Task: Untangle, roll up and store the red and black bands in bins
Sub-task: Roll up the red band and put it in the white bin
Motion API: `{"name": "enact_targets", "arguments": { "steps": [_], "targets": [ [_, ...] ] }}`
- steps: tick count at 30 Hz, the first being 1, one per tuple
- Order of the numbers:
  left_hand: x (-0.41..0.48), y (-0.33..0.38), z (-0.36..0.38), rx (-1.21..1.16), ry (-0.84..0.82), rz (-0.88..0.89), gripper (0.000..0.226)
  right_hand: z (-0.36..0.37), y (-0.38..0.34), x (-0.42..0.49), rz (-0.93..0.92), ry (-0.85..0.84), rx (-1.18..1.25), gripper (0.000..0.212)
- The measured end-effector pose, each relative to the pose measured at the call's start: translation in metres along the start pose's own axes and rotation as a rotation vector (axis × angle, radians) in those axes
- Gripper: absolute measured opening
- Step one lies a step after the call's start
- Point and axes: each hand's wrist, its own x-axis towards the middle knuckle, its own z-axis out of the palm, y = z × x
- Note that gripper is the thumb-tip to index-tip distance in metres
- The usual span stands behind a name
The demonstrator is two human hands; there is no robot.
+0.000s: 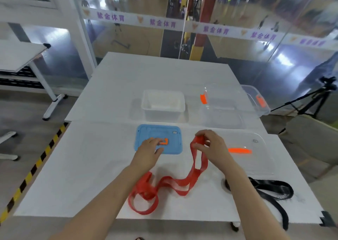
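A long red band (164, 186) lies in loose loops across the near middle of the white table (91, 175). My right hand (212, 146) pinches one end of it, lifted above the table, with the band hanging down from the fingers. My left hand (149, 151) rests flat with straight fingers on a blue lid (173, 148), touching its orange clip. A black band (270, 192) lies coiled at the near right, one end trailing over the table edge. A white bin (162, 104) and a clear bin (225, 108) stand behind.
A clear lid (256, 159) with an orange handle lies right of my right hand. Another clear bin (256, 99) sits at the far right edge. A tripod (318, 101) and a chair (314, 141) stand right of the table; another table stands left.
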Motion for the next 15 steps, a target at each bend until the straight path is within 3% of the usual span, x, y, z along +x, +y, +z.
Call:
{"name": "enact_targets", "arguments": {
  "steps": [10,15],
  "targets": [
    [0.019,0.072,-0.066,-0.479,0.148,-0.036,0.040,-0.023,-0.083,0.042,-0.181,0.017,0.194,0.025],
    [0.015,0.089,-0.086,-0.532,0.140,0.040,0.031,-0.027,-0.107,0.050,-0.241,-0.032,0.292,0.022]
  ]
}}
